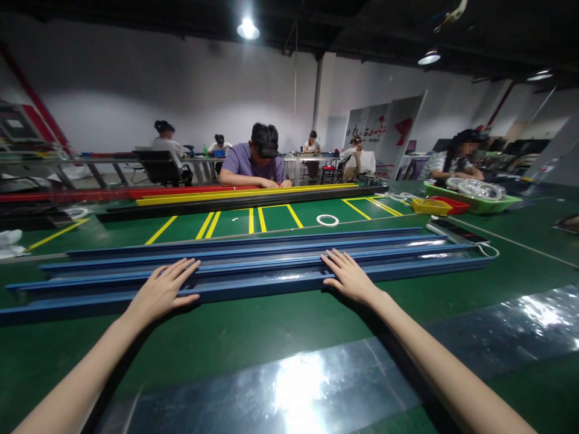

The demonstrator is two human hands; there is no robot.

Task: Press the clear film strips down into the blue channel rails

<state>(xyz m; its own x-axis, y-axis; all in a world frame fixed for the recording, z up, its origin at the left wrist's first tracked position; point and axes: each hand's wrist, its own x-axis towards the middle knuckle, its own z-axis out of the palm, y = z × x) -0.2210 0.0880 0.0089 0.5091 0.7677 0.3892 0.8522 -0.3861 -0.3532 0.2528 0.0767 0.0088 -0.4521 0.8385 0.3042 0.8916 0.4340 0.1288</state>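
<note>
Several long blue channel profiles (266, 281) lie side by side across the green table, their open sides up. My left hand (169, 286) rests on the nearest channel left of its middle, fingers stretched over its trough and the thumb along the near wall. Further right, my right hand (346, 274) lies on the same channel, fingers spread toward the ridge behind and the thumb by its near edge. Neither hand is wrapped round anything. Between me and the channels runs a shiny transparent strip (217, 386) that reflects the lamps.
Yellow tape lines (251, 220) and a white ring (327, 220) are beyond the channels. A phone (459, 231) with a cable lies at their right end. Yellow and black profiles (194, 205) lie farther back, before a person in purple (237, 163). A green basket (493, 205) stands right.
</note>
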